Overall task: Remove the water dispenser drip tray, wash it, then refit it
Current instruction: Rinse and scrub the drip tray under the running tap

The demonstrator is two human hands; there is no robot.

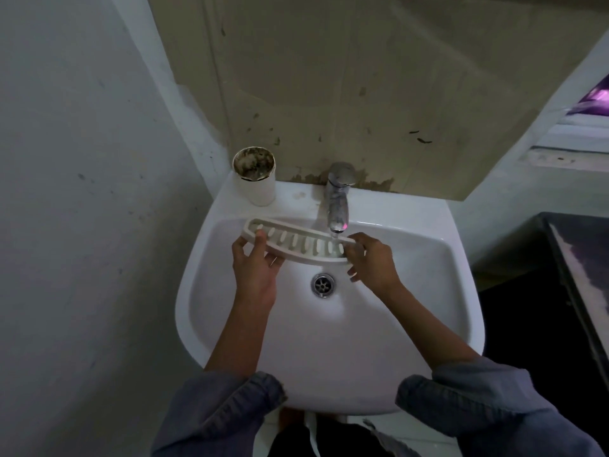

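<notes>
sink (pixel 428 291) | drip tray (pixel 296 242) under tap (pixel 337 199) | L hand (pixel 255 268) + R hand (pixel 372 262) grip ends

Both your bare forearms reach forward, rolled-up grey-blue denim sleeves (pixel 230 410) bunched near the elbows. Your left hand (pixel 255 265) is palm-up-ish, thumb (pixel 260 240) pressed on top of the white slotted plastic drip tray (pixel 296 244) at its left end, other fingers curled underneath. Your right hand (pixel 370 260) shows its back to the camera, wrist bent slightly inward, fingertips (pixel 354 250) pinching the tray's right end, little finger hanging loose below the rest. Both hands are closed on the tray, which spans between your fingers. Wrists well apart, arms converging from the elbows.
</notes>
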